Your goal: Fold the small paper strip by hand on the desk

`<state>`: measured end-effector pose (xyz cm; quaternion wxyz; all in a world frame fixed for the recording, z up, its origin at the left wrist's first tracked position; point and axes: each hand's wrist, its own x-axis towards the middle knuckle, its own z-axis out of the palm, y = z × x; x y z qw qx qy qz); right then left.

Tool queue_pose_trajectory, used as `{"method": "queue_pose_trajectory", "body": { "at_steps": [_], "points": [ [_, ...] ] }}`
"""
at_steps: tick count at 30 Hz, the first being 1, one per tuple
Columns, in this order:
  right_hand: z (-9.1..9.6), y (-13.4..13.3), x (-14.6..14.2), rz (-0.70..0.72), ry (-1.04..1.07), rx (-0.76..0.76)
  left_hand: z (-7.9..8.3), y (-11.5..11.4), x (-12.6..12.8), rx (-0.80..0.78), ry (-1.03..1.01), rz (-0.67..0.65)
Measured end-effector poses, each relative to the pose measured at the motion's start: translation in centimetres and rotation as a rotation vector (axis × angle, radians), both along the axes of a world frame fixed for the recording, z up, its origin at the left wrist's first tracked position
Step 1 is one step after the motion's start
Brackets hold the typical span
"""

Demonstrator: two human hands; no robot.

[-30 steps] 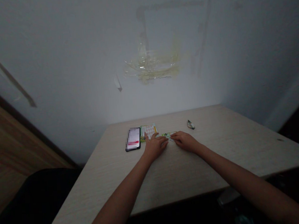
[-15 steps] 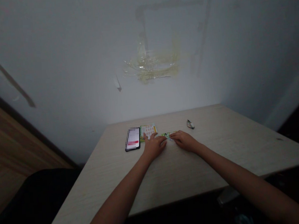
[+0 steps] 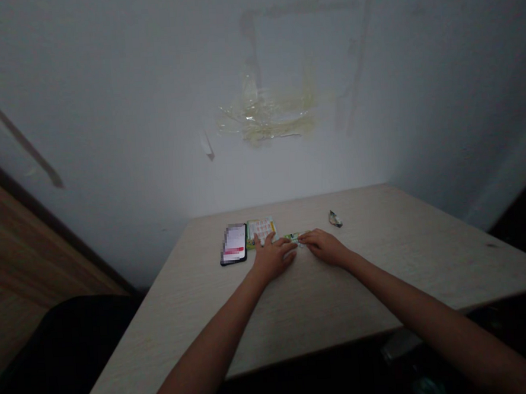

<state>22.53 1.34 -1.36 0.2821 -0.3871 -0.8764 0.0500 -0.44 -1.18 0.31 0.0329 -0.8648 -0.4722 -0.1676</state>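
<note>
Both my hands rest on a pale wooden table point(image 3: 323, 300) near its far edge. My left hand point(image 3: 272, 257) lies flat with fingers spread, its tips on a green and orange printed packet point(image 3: 261, 228) and on the left end of a small green strip point(image 3: 294, 238). My right hand point(image 3: 325, 247) has its fingers pressed together on the strip's right end. The strip lies between the two hands, mostly covered.
A black phone point(image 3: 234, 244) with a lit screen lies left of the packet. A small crumpled wrapper point(image 3: 334, 218) sits to the right near the wall. Old tape residue point(image 3: 267, 115) marks the white wall. A dark chair point(image 3: 54, 352) stands at lower left.
</note>
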Motion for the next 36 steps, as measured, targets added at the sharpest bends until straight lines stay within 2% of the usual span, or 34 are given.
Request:
{"method": "queue_pose_trajectory", "body": {
  "at_steps": [18,32,36],
  "points": [
    [0.09,0.11,0.03,0.009,0.003,-0.033,0.03,-0.5,0.05,0.037,0.089,-0.035],
    [-0.05,-0.09,0.26,-0.014,0.057,-0.071,-0.15,-0.74,-0.1,0.035,0.055,-0.088],
    [0.12,-0.27,0.28,-0.036,0.058,-0.084,-0.11,-0.79,0.03,0.04,0.01,-0.067]
  ]
}}
